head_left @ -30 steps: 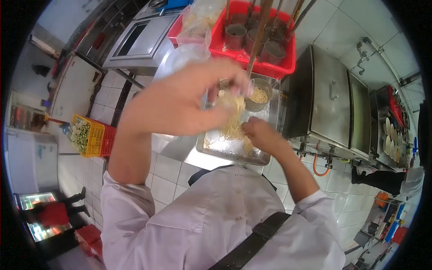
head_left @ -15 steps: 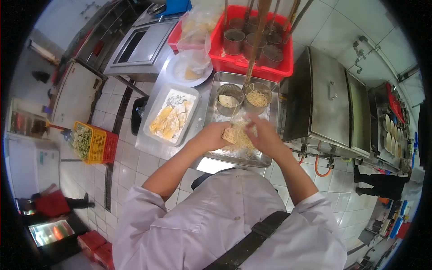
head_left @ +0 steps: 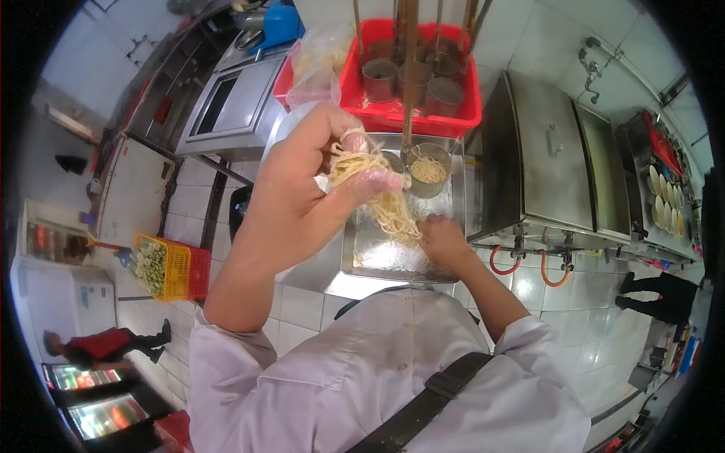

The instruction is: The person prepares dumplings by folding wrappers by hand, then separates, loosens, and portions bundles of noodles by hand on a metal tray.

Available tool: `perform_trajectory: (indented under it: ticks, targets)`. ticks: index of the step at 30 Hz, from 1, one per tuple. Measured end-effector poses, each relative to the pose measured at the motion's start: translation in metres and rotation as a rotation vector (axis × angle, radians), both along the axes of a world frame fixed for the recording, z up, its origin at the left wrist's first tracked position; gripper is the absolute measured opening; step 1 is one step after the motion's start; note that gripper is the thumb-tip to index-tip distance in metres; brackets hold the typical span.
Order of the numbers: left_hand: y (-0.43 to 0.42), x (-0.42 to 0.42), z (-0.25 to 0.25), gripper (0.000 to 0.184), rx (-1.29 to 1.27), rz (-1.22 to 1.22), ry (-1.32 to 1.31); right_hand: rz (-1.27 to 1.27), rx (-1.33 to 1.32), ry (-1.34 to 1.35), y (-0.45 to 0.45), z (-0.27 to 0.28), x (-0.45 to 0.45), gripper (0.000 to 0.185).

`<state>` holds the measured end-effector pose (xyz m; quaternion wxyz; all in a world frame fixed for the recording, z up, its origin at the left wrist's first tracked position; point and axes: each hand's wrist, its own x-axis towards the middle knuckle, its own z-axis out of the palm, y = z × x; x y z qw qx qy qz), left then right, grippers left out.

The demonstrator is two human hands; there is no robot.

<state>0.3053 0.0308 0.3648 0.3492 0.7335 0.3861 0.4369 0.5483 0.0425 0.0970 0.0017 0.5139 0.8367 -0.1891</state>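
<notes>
My left hand [head_left: 291,200], raised close to the camera, is closed around a bundle of pale yellow noodles [head_left: 391,215]. Loose strands hang from it over the metal tray [head_left: 377,260]. Lower down, at the tray's right side, my right hand [head_left: 447,243] has its fingers curled by the lower end of the strands. Whatever lies within those fingers is hidden. A wire noodle strainer [head_left: 434,190] with noodles in it stands at the back of the tray. Beside it, a second strainer is mostly covered by my left hand and the bundle.
A red tub [head_left: 472,113] behind the tray holds several strainers with long upright handles. A plastic bag [head_left: 316,64] lies left of it. Steel cooking equipment [head_left: 555,151] stands to the right. Crates [head_left: 174,268] of green produce sit on the floor at left; a person [head_left: 98,351] is beyond.
My left hand has lifted the noodles up from the tray, toward the camera and left. My right hand has moved down and now sits lower at the tray's right side.
</notes>
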Motion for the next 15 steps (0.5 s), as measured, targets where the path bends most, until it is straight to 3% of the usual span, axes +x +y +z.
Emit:
perform_trajectory:
  ticks: [1, 3, 4, 5, 6, 8, 9, 11, 12, 14, 15]
  targets:
    - [0.004, 0.001, 0.0, 0.038, 0.005, -0.008, 0.122, 0.039, 0.062, -0.016, 0.003, 0.026, 0.004, 0.038]
    - [0.006, 0.004, -0.01, 0.044, 0.008, -0.02, 0.245, 0.097, 0.433, 0.326, 0.003, 0.07, 0.011, 0.031]
    - [0.008, 0.005, -0.03, 0.051, 0.029, 0.051, 0.401, 0.091, 0.436, 0.327, 0.003, 0.095, 0.013, 0.031]
    - [0.012, 0.007, -0.049, 0.057, 0.06, 0.123, 0.557, 0.121, 0.381, 0.619, 0.005, 0.121, 0.01, 0.035]
    - [0.014, 0.009, -0.063, 0.068, 0.066, 0.034, 0.517, 0.151, 0.315, 0.911, 0.005, 0.134, 0.006, 0.039]
    - [0.024, 0.02, -0.1, 0.065, -0.173, -0.231, 0.284, 0.157, 0.263, 0.911, 0.013, 0.111, -0.004, 0.041]
    - [0.021, 0.025, -0.106, 0.065, -0.169, -0.233, 0.282, 0.17, 0.193, 0.907, 0.015, 0.103, -0.006, 0.044]
    - [0.009, 0.032, -0.11, 0.055, -0.497, -0.057, 0.232, 0.158, 0.279, 0.975, -0.006, 0.131, -0.005, 0.044]
    - [0.006, 0.037, -0.108, 0.055, -0.463, -0.05, 0.225, 0.16, 0.374, 1.044, -0.003, 0.145, -0.004, 0.045]
    - [-0.022, 0.045, -0.109, 0.038, 0.275, 0.095, -0.206, 0.185, 0.373, 1.02, -0.002, 0.142, -0.009, 0.045]
    - [-0.014, 0.05, -0.119, 0.038, 0.278, 0.097, -0.205, 0.197, 0.366, 0.995, -0.004, 0.135, -0.011, 0.045]
